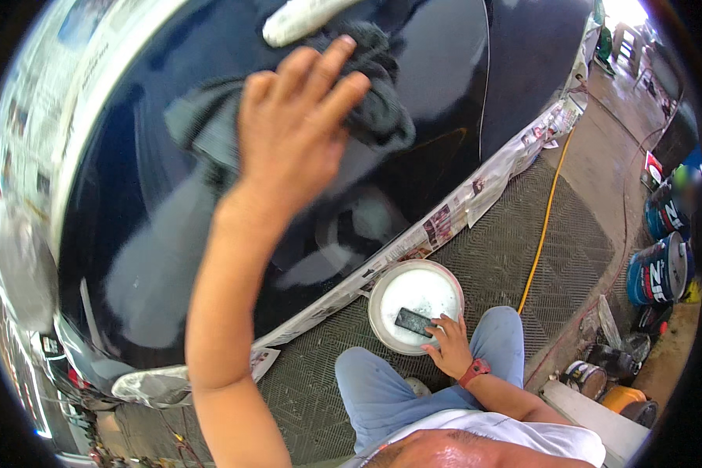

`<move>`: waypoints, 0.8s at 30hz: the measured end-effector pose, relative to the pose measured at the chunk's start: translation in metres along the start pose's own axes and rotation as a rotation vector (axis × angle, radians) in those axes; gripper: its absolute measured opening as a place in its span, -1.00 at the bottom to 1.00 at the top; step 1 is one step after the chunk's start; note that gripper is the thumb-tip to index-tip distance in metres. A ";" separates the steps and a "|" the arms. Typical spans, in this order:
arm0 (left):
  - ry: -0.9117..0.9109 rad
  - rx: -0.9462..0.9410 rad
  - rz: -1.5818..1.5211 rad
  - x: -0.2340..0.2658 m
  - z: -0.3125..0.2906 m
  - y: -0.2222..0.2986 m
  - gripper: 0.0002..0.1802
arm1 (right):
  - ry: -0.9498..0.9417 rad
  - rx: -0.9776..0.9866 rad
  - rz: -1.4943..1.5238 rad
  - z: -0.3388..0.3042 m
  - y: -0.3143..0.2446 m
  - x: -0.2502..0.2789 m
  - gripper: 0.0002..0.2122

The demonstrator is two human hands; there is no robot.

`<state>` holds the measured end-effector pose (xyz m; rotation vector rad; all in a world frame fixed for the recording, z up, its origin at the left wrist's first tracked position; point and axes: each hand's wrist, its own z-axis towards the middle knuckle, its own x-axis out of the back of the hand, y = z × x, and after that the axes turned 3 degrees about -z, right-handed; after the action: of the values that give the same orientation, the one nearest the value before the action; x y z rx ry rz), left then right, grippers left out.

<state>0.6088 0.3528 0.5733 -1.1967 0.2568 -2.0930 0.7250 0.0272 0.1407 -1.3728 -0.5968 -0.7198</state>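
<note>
My left hand [292, 129] presses a crumpled dark grey cloth [378, 109] against a glossy dark blue car panel [421, 175]. Its fingers are spread and partly bent over the cloth; some of the cloth sticks out on both sides. Low between my knees, my right hand [448, 347], with a red watch on the wrist, grips one end of a dark rectangular block [415, 322]. That block is over a round, pale bucket [374, 312] filled with white, foamy liquid. How deep the block sits in the foam, I cannot tell.
Newspaper masking [444, 226] runs along the panel's lower edge. A pale elongated piece [292, 22] sits above the cloth. Ribbed matting [491, 261] covers the floor, crossed by a yellow hose [548, 210]. Blue pails [654, 273] and an orange container [622, 399] stand at right.
</note>
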 end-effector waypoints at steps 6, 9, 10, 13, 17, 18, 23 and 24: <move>-0.046 0.111 -0.024 -0.017 0.001 0.016 -0.43 | 0.047 -0.106 0.053 -0.003 -0.051 0.077 -0.57; -0.184 0.131 -0.016 0.014 -0.029 0.008 -0.46 | 0.166 -0.243 0.206 0.008 -0.084 0.142 -0.60; -0.253 0.187 -0.072 0.029 -0.037 0.010 -0.44 | 0.190 -0.292 0.287 0.016 -0.101 0.167 -0.59; -0.377 0.557 -0.589 0.071 -0.037 0.041 -0.32 | 0.222 -0.500 0.772 0.054 -0.156 0.226 -0.49; -0.787 0.833 -1.285 0.114 0.001 0.116 -0.22 | 0.382 -0.486 1.724 0.105 -0.230 0.267 -0.19; -0.842 0.794 -1.282 0.124 0.000 0.136 -0.24 | 0.395 -0.583 1.784 0.114 -0.232 0.279 -0.23; -0.813 0.563 -1.086 0.193 0.004 0.104 -0.29 | 0.630 -0.948 1.504 0.181 -0.220 0.340 -0.35; -0.769 0.591 -1.021 0.201 -0.014 0.097 -0.32 | 0.687 -0.921 1.389 0.203 -0.210 0.341 -0.33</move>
<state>0.5779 0.1465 0.6547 -1.7960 -1.4786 -1.9632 0.7962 0.1816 0.5560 -1.7671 1.3218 -0.1971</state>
